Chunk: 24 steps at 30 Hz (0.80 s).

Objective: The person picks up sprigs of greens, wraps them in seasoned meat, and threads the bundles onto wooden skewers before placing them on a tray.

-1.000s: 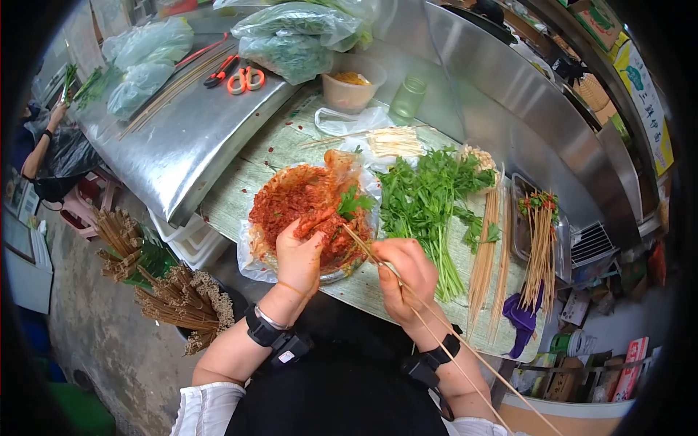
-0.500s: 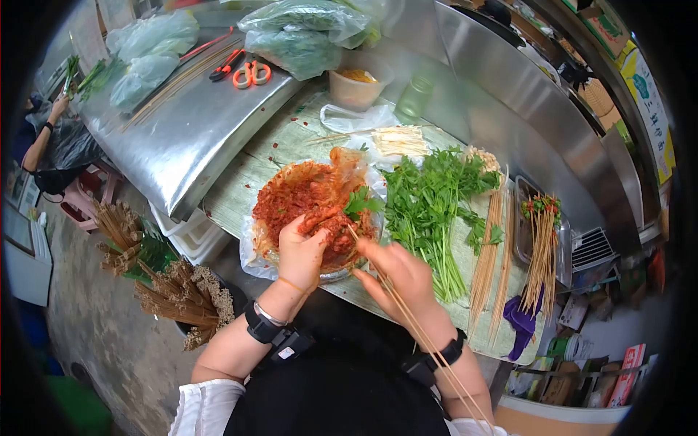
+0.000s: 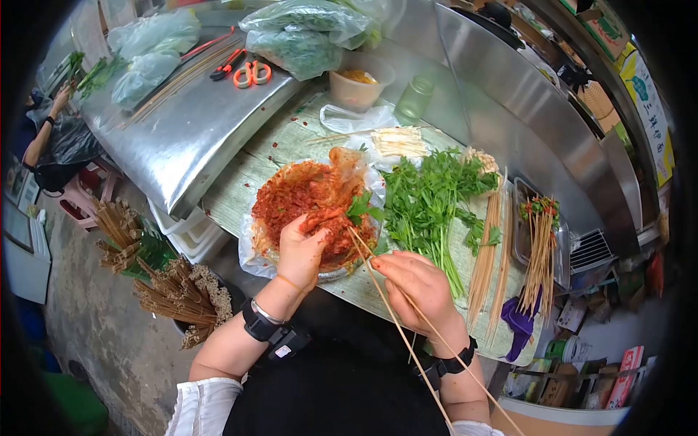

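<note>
On my remote feed the green-topped table (image 3: pixel 240 174) filled mid-frame. A bowl of red marinated meat (image 3: pixel 334 275) sat at its near edge, left of a heap of herbs (image 3: pixel 429 203). The left hand (image 3: pixel 302 253) lay over the bowl, its grip pinching a strip of meat (image 3: pixel 325 218). The right hand (image 3: pixel 420 285), lower right of it, had its grip pressed around two bamboo skewers (image 3: pixel 361 253). Their long axis ran from bottom right up-left, tips just beside the strip.
</note>
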Motion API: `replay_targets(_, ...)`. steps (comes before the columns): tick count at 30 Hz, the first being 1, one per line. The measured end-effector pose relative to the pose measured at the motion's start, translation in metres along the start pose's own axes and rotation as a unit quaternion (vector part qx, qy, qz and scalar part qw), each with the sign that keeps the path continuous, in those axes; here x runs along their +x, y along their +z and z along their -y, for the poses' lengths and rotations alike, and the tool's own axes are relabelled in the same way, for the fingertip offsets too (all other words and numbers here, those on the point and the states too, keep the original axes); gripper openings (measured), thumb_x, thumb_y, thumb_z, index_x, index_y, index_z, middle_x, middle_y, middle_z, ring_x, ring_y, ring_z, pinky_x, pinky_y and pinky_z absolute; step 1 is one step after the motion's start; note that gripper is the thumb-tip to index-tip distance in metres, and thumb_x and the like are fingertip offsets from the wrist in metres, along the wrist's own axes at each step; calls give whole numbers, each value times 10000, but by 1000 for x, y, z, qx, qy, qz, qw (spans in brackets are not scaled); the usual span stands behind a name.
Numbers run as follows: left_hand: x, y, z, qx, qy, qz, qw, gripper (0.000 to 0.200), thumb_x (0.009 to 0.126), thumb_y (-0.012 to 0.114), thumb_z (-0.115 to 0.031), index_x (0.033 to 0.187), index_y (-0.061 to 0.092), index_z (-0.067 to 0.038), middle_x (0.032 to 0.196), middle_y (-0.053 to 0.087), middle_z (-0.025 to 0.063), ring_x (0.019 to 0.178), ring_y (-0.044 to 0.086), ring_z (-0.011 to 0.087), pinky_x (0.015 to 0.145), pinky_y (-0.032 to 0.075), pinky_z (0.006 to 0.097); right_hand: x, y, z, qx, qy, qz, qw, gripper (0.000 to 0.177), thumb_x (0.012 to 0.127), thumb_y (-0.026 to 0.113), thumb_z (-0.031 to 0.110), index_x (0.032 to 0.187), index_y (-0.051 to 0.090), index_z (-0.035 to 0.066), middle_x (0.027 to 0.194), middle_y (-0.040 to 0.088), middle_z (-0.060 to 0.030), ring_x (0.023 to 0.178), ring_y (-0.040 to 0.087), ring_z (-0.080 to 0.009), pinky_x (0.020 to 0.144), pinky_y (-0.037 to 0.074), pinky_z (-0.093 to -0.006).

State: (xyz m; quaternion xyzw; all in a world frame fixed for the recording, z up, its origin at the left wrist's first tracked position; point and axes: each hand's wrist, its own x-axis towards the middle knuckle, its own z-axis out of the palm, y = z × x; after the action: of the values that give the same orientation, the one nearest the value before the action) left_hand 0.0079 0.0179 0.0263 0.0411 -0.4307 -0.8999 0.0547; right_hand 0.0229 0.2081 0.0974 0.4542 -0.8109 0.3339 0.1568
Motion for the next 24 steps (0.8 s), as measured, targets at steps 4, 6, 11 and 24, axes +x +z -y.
replay_targets(4, 0, -1, 1, 4, 11, 0, 1000, 259, 818, 470, 76, 1057, 564, 44, 1023, 616, 102, 922, 602, 184, 825, 492, 306, 4, -3, 6, 9, 21, 8, 1000, 307, 699, 592, -42, 1005, 577, -41, 971, 616, -154, 868, 605, -282, 787, 492, -385)
replay_targets(6, 1, -2, 2, 3, 15, 0, 1000, 257, 820, 470, 73, 1057, 564, 44, 1019, 617, 103, 912, 605, 185, 818, 495, 305, 3, 3, 4, 2, 19, 0, 1000, 296, 705, 598, -35, 1001, 579, -45, 965, 616, -153, 853, 606, -280, 780, 491, -383)
replay_targets(11, 2, -2, 2, -8, 18, -13, 1000, 242, 826, 488, 62, 1054, 565, 43, 992, 624, 101, 870, 617, 187, 790, 506, 304, 3, 18, 2, -34, -20, -34, 999, 283, 726, 612, -8, 1006, 583, -38, 951, 613, -148, 822, 598, -272, 730, 479, -363)
replay_targets(24, 13, -6, 11, 16, 65, -47, 997, 365, 787, 487, 124, 1140, 515, 33, 1071, 596, 89, 954, 582, 155, 840, 470, 271, -8, 4, 14, 86, 59, -36, 994, 257, 758, 620, 17, 1012, 595, -2, 809, 588, -114, 661, 574, -206, 652, 458, -296)
